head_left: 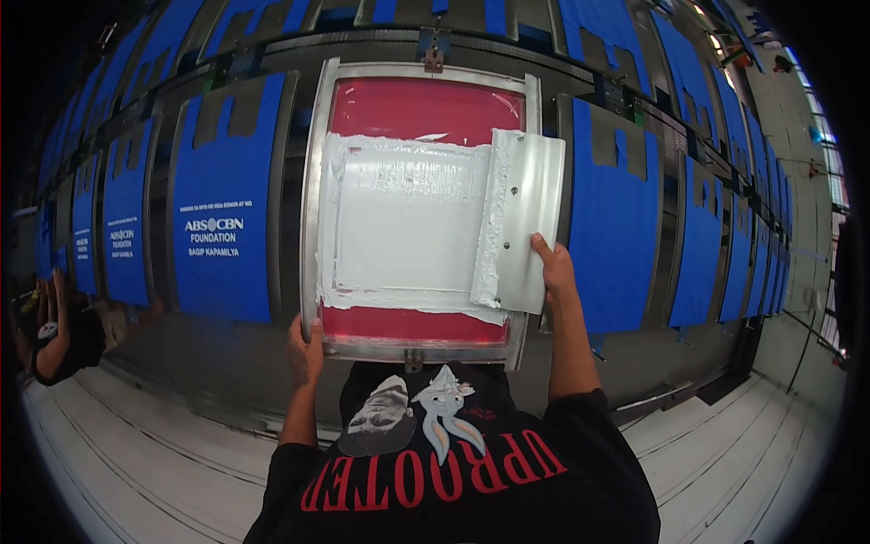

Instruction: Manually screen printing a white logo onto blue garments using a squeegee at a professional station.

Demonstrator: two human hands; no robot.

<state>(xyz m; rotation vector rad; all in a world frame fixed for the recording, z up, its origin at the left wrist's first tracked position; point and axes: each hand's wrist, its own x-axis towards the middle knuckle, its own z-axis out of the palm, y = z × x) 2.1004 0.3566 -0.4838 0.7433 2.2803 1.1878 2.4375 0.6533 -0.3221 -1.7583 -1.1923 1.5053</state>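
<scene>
A metal-framed printing screen (314, 208) with red mesh (399, 109) lies in front of me. White ink (408, 222) covers the middle of its mesh, with thick ridges along the edges. My right hand (556, 272) is closed on a wide metal squeegee (535, 199), the thumb on top and the other fingers hidden beneath. The squeegee rests at the screen's right side, its long edge caked with ink. At the near left corner, my left hand (306, 351) grips the screen frame from the side, its thumb upright against the rim.
Flat blue bags with cut-out handles, such as a white-printed one (222, 195) on the left and a plain one (614, 218) on the right, lie on boards in rows. Metal hinges (433, 56) sit at the screen's far edge. Another person (63, 335) stands at far left.
</scene>
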